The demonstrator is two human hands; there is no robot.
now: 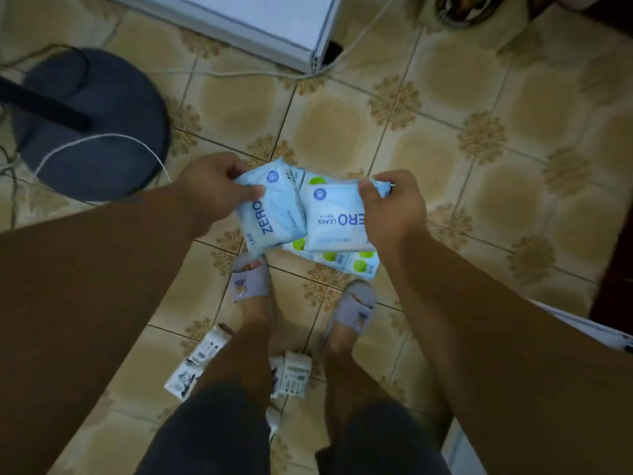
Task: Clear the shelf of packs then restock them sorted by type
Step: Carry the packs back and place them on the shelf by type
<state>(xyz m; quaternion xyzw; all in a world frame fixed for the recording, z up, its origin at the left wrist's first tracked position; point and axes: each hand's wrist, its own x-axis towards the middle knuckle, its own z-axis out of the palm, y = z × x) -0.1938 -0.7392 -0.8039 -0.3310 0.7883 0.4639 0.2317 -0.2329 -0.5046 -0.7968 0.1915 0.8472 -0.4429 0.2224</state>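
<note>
Left hand: the left hand is curled round the top corner of a pale blue soft plastic pack printed "ZERO", thumb pressed on its face.
Right hand: the right hand pinches the upper edge of a second pale blue "ZERO LEAKS" pack, held just beside the first, at 3 o'clock from it.
Under the hands: white packs with green circles are seen beneath the blue ones; whether they are held or lying on the floor cannot be told.
Floor: beige patterned ceramic tiles are covered at 6 o'clock by small white packs with black print, near two feet in grey slippers.
Surroundings: a dark round fan base is placed at 10 o'clock, a white flat board at 12 o'clock.
</note>
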